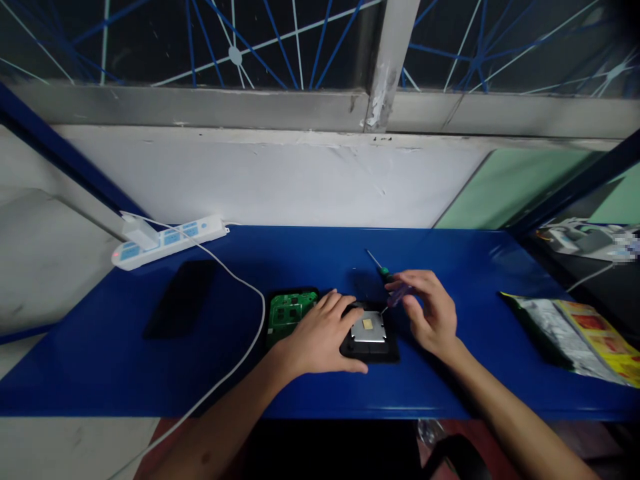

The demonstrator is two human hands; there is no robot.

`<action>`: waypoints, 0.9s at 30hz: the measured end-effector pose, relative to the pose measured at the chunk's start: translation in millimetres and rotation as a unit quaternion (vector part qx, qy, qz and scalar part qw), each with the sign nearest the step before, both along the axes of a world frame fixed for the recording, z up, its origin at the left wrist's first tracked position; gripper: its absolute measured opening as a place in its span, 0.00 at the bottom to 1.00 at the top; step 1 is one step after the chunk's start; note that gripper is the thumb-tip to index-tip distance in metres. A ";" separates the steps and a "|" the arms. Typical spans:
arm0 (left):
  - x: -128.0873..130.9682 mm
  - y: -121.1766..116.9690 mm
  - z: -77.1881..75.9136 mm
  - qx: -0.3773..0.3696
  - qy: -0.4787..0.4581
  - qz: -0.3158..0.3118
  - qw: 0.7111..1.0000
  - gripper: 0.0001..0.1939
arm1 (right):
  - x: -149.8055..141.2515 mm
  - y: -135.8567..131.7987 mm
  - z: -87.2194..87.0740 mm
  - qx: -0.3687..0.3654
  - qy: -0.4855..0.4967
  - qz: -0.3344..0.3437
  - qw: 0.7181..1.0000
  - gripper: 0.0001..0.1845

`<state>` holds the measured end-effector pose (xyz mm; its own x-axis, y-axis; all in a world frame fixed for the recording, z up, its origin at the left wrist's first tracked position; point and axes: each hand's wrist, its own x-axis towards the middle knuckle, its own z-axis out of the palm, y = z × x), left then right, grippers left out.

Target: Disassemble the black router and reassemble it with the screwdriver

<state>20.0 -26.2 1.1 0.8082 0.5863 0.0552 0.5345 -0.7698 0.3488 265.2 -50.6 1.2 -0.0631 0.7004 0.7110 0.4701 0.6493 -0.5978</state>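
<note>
On a blue table, the left hand spreads loosely over a black casing, while the right hand, its grip closed around a purple screwdriver, works a metal plate's corner, where steady pressure should prevent slipping.

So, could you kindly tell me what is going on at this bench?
A person's right hand holds a purple-handled screwdriver, its tip at the upper right corner of a silver metal plate in a black casing. The left hand lies spread over the casing's left side. Left of that, a green circuit board is partly covered by the hand. A green-handled screwdriver lies just beyond the right hand on the blue table.
</note>
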 end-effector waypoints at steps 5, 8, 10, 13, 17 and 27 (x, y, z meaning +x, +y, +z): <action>-1.1 0.4 -1.4 -0.010 0.003 0.000 1.000 0.50 | -4.1 -0.7 1.8 -0.022 0.003 -0.016 1.000 0.28; -1.3 0.8 -2.8 -0.012 -0.003 0.001 1.000 0.49 | -1.9 2.0 -0.3 -0.001 0.007 -0.039 0.999 0.31; -1.0 0.9 -2.6 -0.012 0.001 0.001 1.000 0.50 | 0.3 3.4 -0.4 0.024 -0.004 -0.044 0.999 0.30; -0.7 1.0 -1.2 -0.010 0.006 0.000 1.000 0.50 | 1.8 3.2 1.9 0.045 -0.032 -0.041 0.998 0.25; -0.6 0.8 0.2 -0.010 0.009 -0.003 1.000 0.50 | 0.4 0.9 3.6 0.013 -0.021 -0.009 1.000 0.21; -0.8 -0.1 0.1 -0.016 0.001 0.000 1.000 0.50 | -2.2 -3.2 7.8 -0.019 -0.006 0.004 1.000 0.26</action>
